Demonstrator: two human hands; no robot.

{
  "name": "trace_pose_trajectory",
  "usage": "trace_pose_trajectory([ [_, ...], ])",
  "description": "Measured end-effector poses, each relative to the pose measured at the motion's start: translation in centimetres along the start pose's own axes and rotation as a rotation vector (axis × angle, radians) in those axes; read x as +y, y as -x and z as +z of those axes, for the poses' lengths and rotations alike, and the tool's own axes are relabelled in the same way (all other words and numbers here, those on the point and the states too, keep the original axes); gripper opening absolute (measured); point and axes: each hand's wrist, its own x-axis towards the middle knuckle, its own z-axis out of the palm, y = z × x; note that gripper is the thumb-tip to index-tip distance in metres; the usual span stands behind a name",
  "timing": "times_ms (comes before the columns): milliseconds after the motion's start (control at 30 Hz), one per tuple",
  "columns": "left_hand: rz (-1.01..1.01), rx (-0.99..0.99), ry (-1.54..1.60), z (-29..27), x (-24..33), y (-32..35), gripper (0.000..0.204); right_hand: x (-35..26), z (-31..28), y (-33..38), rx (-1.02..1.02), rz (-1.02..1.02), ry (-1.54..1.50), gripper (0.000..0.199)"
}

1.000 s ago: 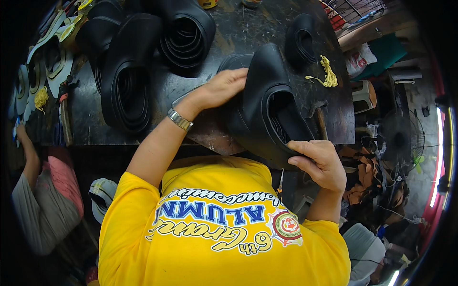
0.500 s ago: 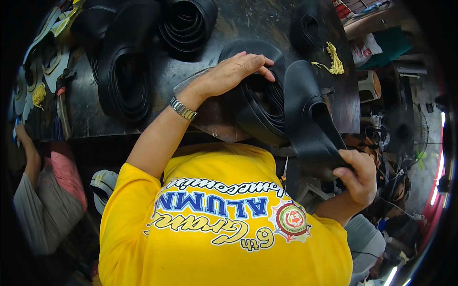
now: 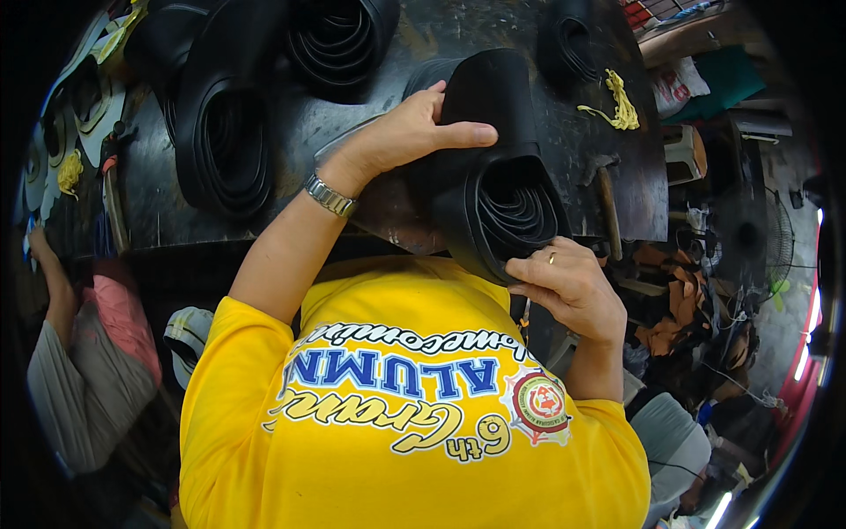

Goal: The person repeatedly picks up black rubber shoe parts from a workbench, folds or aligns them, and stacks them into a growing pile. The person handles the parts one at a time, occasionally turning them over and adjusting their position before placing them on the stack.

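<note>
Nested black pieces [image 3: 515, 152]; near rim in right grip [image 3: 573, 286]; left grip [image 3: 404, 134] alongside.

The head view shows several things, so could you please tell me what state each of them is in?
Left hand, open, thumb spread from the fingers
Right hand, closed on the near rim of the middle black stack
Middle black stack, pieces nested one inside another
Wristwatch, fastened round the left wrist
Yellow bundle, loose, strands straggling
Hammer, lying down
Light tube, lit
Fan, cannot tell whether turning
</note>
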Motion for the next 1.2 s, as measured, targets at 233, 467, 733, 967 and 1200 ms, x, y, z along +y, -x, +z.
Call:
trace_pose_trajectory([
  [233,0.102,0.327,-0.195,0.2,-1.1,-1.1,0.06,-1.5,0.2,-1.2,0.346,0.018,0.271,0.04],
  [467,-0.019,0.391,-0.208,-2.2,-2.4,-1.7,0.047,1.3,3.5,-4.3,0.199,0.022,0.383,0.066],
  [733,0.231,0.527,-0.818,-0.4,1.1,-0.8,0.059,2.7,4.0,-4.8,0.334,-0.074,0.399,0.053],
  [967,0.391,-0.149,-0.761,2.4,1.6,-0.7,0.046,3.6,2.5,-4.8,0.359,-0.131,0.085,0.044],
  [1200,0.384,-0.101,-0.823,2.9,0.2,-1.1,0.042,12.5,-3.3,-7.4,0.833,0.137,0.204,0.021],
])
